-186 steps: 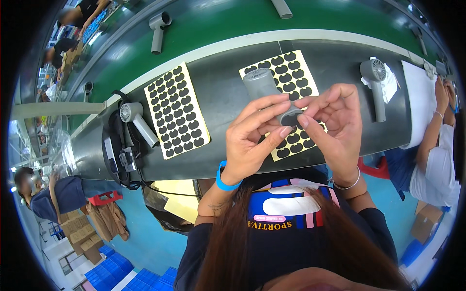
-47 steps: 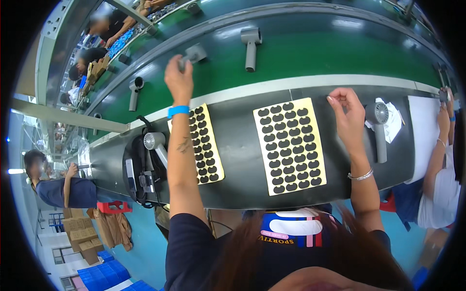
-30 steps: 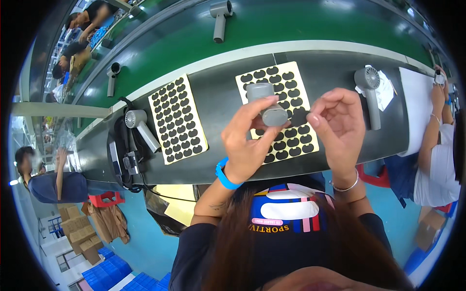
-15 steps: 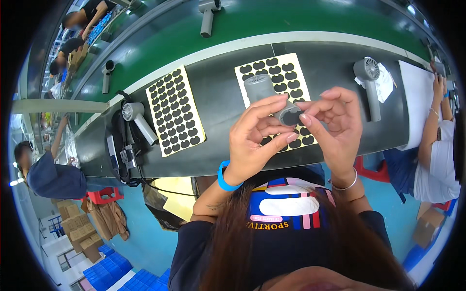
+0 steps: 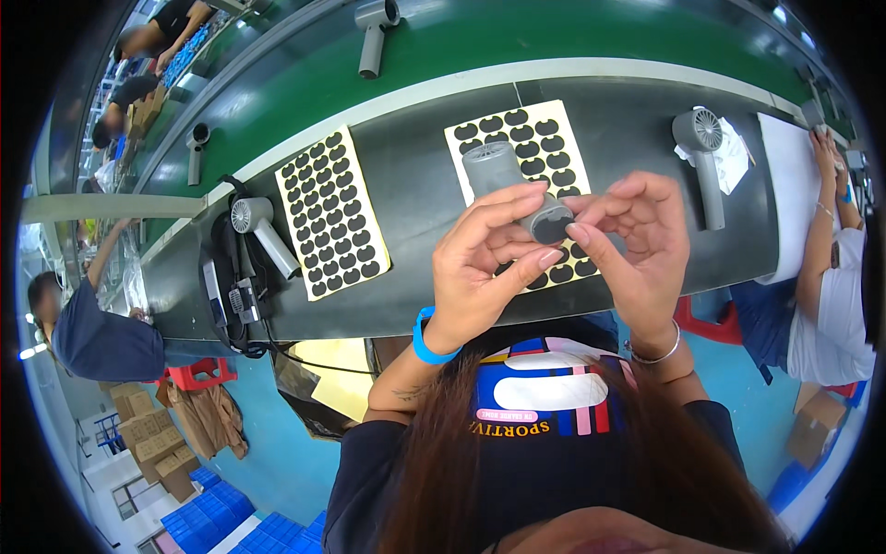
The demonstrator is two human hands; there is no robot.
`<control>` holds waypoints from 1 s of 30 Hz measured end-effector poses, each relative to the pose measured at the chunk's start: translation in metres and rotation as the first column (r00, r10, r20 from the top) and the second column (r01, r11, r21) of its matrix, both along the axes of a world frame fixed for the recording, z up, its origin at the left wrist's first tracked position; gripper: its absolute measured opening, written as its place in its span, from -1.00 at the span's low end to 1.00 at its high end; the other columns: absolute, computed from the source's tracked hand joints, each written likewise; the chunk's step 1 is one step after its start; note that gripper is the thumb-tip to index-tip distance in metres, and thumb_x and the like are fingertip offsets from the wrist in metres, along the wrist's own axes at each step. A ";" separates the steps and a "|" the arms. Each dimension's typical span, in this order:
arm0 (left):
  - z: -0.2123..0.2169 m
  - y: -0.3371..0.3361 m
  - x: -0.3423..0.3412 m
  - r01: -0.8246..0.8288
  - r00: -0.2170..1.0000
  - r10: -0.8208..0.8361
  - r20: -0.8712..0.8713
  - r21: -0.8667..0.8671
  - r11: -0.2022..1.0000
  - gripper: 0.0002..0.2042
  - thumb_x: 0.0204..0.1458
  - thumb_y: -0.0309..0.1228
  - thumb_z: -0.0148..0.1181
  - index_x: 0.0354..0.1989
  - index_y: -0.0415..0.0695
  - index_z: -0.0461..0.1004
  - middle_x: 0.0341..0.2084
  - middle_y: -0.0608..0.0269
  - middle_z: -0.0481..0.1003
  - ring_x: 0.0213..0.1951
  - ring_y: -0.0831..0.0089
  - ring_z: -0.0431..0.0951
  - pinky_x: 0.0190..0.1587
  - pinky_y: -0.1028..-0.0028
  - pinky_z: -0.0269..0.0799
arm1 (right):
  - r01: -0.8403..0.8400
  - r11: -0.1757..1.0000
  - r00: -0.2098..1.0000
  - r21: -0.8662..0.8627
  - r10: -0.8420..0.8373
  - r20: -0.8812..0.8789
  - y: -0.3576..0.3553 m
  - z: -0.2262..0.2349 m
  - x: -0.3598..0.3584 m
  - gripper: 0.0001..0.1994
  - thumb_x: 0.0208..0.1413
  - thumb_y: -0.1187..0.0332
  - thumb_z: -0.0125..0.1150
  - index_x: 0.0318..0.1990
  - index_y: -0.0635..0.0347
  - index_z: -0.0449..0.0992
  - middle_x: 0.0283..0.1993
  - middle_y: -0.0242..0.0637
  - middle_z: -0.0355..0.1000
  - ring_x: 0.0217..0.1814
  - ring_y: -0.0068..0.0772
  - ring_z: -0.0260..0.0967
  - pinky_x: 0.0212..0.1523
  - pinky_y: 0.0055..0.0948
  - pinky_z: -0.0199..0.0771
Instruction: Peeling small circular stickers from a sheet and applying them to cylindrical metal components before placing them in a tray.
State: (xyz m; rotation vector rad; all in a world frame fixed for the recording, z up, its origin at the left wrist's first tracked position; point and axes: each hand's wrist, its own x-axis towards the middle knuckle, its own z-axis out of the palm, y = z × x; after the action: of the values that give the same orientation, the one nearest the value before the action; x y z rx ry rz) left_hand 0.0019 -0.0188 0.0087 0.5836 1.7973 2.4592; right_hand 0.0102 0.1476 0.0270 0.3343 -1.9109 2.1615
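- Grey handheld fan (image 5: 517, 189) sits raised above the table (image 5: 415, 175), over a sheet of black stickers (image 5: 526, 152).
- Left hand (image 5: 489, 263) grips its body.
- Right hand (image 5: 637, 245) pinches at its end.

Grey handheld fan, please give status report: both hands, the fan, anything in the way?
Left hand grips grey fan. Right hand fingertips at its lower end. Sticker sheet lies beneath. Nothing blocking.

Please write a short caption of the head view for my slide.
Left hand holds a grey handheld fan while right hand touches its end, above a sticker sheet.
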 end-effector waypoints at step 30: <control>0.001 0.000 0.001 -0.025 0.999 0.025 0.036 -0.008 1.000 -0.64 -0.04 -0.76 0.18 -0.01 -0.37 0.39 0.07 -0.04 0.33 -0.20 0.48 0.54 -0.12 0.51 0.58 | 0.033 0.997 0.997 0.066 -0.038 0.068 -0.003 0.009 0.004 -0.61 -0.01 0.67 0.23 -0.07 0.25 0.20 -0.35 -0.24 0.45 -0.10 -0.37 0.48 -0.16 -0.55 0.45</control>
State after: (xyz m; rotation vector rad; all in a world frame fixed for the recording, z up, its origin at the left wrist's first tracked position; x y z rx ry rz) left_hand 0.0031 -0.0184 0.0102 0.5155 1.8101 2.4613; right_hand 0.0144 0.1451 0.0362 0.2386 -2.0114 2.1184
